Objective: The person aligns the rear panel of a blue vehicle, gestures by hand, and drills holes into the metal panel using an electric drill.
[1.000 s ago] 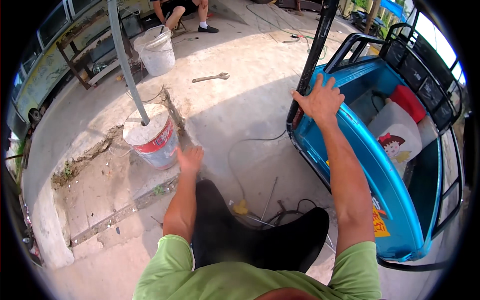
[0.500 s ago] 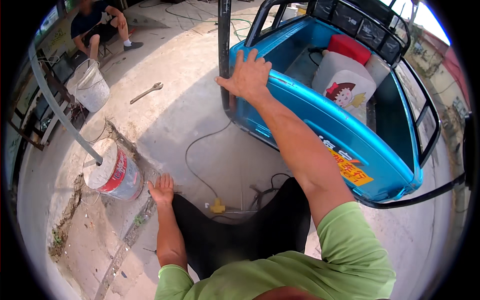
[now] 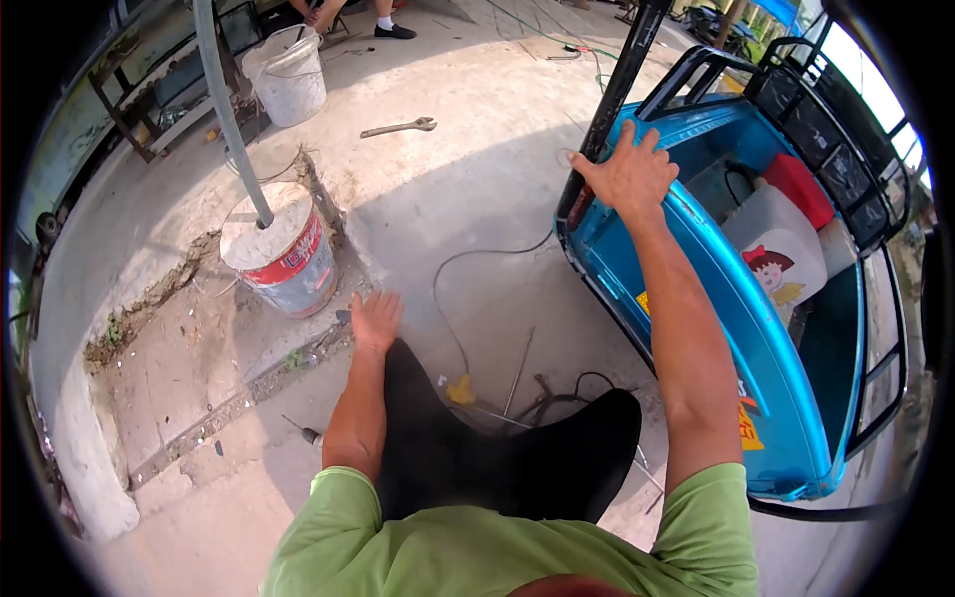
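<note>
Cargo bed (image 3: 764, 343) and black post (image 3: 619, 95) sit farther right in our view than half a second ago, our right hand (image 3: 632, 179) still spread at the bed's corner beside the post, our left hand (image 3: 375, 320) opened out near our left knee (image 3: 413, 376) and the bucket (image 3: 303, 286).
</note>
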Tool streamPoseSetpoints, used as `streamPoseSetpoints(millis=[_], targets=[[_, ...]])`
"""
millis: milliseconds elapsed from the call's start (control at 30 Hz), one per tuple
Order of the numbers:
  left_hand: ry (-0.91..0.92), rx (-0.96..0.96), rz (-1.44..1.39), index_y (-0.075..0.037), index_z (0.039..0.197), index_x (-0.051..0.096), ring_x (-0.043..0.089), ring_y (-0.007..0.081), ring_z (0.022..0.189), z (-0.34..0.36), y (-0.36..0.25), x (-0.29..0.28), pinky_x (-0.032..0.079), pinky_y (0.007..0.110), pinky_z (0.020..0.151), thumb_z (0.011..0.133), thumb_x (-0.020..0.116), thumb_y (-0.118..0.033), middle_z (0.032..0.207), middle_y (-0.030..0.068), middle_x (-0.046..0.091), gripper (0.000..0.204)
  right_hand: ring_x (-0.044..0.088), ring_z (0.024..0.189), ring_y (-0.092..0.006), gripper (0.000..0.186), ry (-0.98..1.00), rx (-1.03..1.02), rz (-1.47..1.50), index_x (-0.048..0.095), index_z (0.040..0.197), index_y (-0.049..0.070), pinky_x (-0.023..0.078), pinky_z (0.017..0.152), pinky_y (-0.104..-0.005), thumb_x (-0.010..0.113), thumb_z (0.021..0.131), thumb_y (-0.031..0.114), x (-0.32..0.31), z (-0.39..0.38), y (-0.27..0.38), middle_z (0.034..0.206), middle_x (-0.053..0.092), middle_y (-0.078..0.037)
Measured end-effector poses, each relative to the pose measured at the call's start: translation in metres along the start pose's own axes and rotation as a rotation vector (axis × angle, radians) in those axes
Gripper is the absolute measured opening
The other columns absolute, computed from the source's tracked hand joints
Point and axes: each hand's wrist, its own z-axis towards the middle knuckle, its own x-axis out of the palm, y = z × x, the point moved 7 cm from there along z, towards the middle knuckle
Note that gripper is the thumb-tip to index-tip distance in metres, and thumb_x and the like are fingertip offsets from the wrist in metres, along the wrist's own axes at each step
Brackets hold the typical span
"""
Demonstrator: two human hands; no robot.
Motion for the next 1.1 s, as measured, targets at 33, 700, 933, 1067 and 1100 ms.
streamPoseSetpoints(millis=[33, 700, 933, 1067, 1100], targets=[[0.025, 0.011, 0.028, -0.003, 0.163, 0.024, 0.040, 0.0385, 0.149, -0.002, -0.005, -0.002, 0.037, 0.053, 0.119, 0.103, 0.045, -0.066, 0.165, 0.0196, 0.035, 0.090, 0.059, 0.119, -0.0459, 0.112, 0.019, -0.012, 0.010, 0.043, 0.157, 0.009, 0.045, 0.097, -0.0555, 0.065, 0.076, 0.083, 0.001, -0.001, 0.008, 0.147, 0.047, -0.026], [-0.013, 0.061, 0.065, -0.001, 0.163, 0.020, 0.043, 0.0390, 0.147, -0.001, -0.007, -0.012, 0.039, 0.052, 0.118, 0.102, 0.049, -0.067, 0.164, 0.0233, 0.035, 0.095, 0.056, 0.125, -0.0456, 0.109, 0.024, -0.006, 0.008, 0.041, 0.158, 0.010, 0.043, 0.100, -0.0544, 0.065, 0.078, 0.080, -0.006, -0.010, 0.022, 0.148, 0.045, -0.025], [0.018, 0.034, 0.063, 0.000, 0.165, 0.011, 0.030, 0.0405, 0.154, -0.003, -0.005, -0.007, 0.026, 0.054, 0.125, 0.106, 0.041, -0.064, 0.169, 0.0260, 0.022, 0.093, 0.054, 0.130, -0.0488, 0.108, 0.049, -0.007, 0.016, 0.041, 0.158, 0.011, 0.043, 0.103, -0.0600, 0.064, 0.079, 0.081, -0.009, -0.009, 0.023, 0.155, 0.042, -0.027], [0.024, 0.006, 0.070, -0.001, 0.165, 0.012, 0.031, 0.0404, 0.154, -0.002, -0.003, -0.006, 0.027, 0.054, 0.125, 0.105, 0.042, -0.064, 0.169, 0.0255, 0.023, 0.092, 0.054, 0.131, -0.0487, 0.108, 0.047, -0.001, 0.019, 0.041, 0.158, 0.011, 0.043, 0.102, -0.0599, 0.065, 0.079, 0.081, -0.009, -0.008, 0.021, 0.156, 0.042, -0.027], [0.027, 0.004, 0.072, -0.001, 0.165, 0.012, 0.031, 0.0404, 0.154, -0.001, -0.002, -0.005, 0.027, 0.054, 0.125, 0.105, 0.042, -0.064, 0.169, 0.0255, 0.023, 0.092, 0.054, 0.130, -0.0484, 0.108, 0.053, 0.000, 0.019, 0.041, 0.158, 0.011, 0.044, 0.102, -0.0598, 0.065, 0.079, 0.081, -0.009, -0.008, 0.020, 0.156, 0.041, -0.027]])
